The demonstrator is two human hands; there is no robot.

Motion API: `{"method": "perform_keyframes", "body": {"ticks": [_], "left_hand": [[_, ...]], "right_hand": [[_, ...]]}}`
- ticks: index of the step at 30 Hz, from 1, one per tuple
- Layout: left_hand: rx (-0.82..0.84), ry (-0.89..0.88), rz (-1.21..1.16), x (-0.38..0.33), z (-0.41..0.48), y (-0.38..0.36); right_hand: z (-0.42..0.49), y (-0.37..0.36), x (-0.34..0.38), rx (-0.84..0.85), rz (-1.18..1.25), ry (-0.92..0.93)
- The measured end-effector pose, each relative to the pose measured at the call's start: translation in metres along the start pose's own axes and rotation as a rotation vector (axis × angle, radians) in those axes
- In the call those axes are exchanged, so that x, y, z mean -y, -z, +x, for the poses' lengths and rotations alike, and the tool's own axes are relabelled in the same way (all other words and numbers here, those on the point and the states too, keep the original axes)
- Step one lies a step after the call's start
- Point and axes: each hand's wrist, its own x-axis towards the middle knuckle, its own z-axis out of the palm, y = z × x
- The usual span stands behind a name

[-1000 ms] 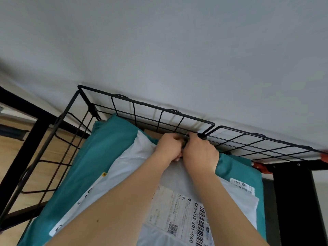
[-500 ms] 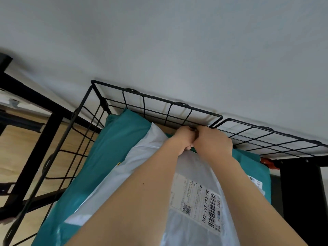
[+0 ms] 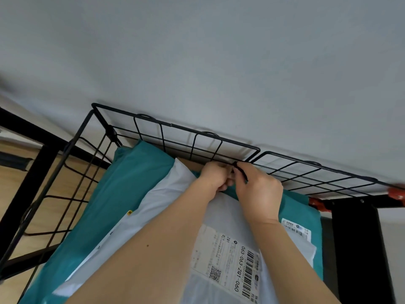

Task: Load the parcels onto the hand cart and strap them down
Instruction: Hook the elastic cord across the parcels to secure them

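Head view, down along both forearms to the far rim of the wire cart (image 3: 171, 125). Right hand (image 3: 258, 191) curled, thumb and forefinger pinching a black cord (image 3: 241, 172) running up off the knuckles to the rim wire just beyond the fingertips. Left hand (image 3: 215, 178) touching the right one on its inner side, fingers curled as well, seemingly pinching the cord's other end; actual contact hidden behind the knuckles. Held knuckle to knuckle, probably to knot or hook the cord round the wire at the junction of two panels, a stiff anchor directly ahead of the fingers.

Beneath both wrists, white parcel (image 3: 225, 211) on top of the load, shipping label (image 3: 228, 260) face up between the forearms. Under it, teal parcel (image 3: 135, 183), spreading out left of the left hand and right of the right hand, filling the cart side to side. Laid flat, likely to let a cord cross over the top.

Loading apparently finished; strapping under way, not yet done. Main risk, by judgement: thin cord slipping out of a fingertip pinch once pulled taut.
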Motion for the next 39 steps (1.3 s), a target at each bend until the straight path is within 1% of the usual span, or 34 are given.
{"method": "perform_keyframes", "body": {"ticks": [4, 6, 10, 14, 19, 20, 23, 24, 27, 29, 31, 33, 36, 39], "left_hand": [[-0.108, -0.123, 0.019, 0.008, 0.001, -0.005], [-0.135, -0.159, 0.010, 0.012, 0.001, -0.006], [-0.056, -0.120, -0.130, 0.012, -0.006, 0.001], [0.004, -0.115, -0.271, 0.013, -0.009, 0.008], [0.026, -0.123, -0.233, 0.016, -0.008, 0.010], [0.043, -0.128, -0.211, 0.016, -0.008, 0.011], [0.079, -0.155, -0.081, 0.018, -0.007, 0.014], [0.070, -0.174, -0.012, 0.018, -0.007, 0.014], [-0.022, -0.281, 0.201, 0.018, -0.007, 0.006], [-0.095, -0.317, 0.248, 0.018, -0.009, 0.002], [-0.127, -0.291, 0.295, 0.014, -0.008, 0.001], [-0.122, -0.219, 0.411, 0.007, -0.007, 0.003], [-0.110, -0.176, 0.619, 0.000, -0.006, 0.009], [-0.151, -0.188, 0.685, 0.000, -0.011, 0.011]], "right_hand": [[0.006, 0.009, 0.003, 0.117, -0.136, 0.022], [0.007, 0.016, 0.005, 0.175, -0.185, 0.027], [0.003, 0.022, 0.009, 0.241, -0.218, 0.029], [-0.004, 0.017, 0.004, 0.220, -0.173, 0.040], [0.002, 0.010, 0.012, 0.258, -0.266, 0.064], [0.003, 0.011, 0.013, 0.283, -0.298, 0.077], [0.010, 0.018, 0.013, 0.495, -0.287, 0.056], [0.013, 0.020, 0.014, 0.506, -0.272, 0.041], [0.018, 0.024, 0.018, 0.468, -0.273, 0.021], [0.015, 0.025, 0.015, 0.442, -0.222, 0.001], [0.013, 0.032, 0.009, 0.399, -0.119, -0.062], [0.011, 0.038, 0.005, 0.358, -0.054, -0.123], [0.011, 0.043, -0.001, 0.366, -0.131, -0.203], [0.008, 0.049, -0.010, 0.450, -0.289, -0.246]]}}
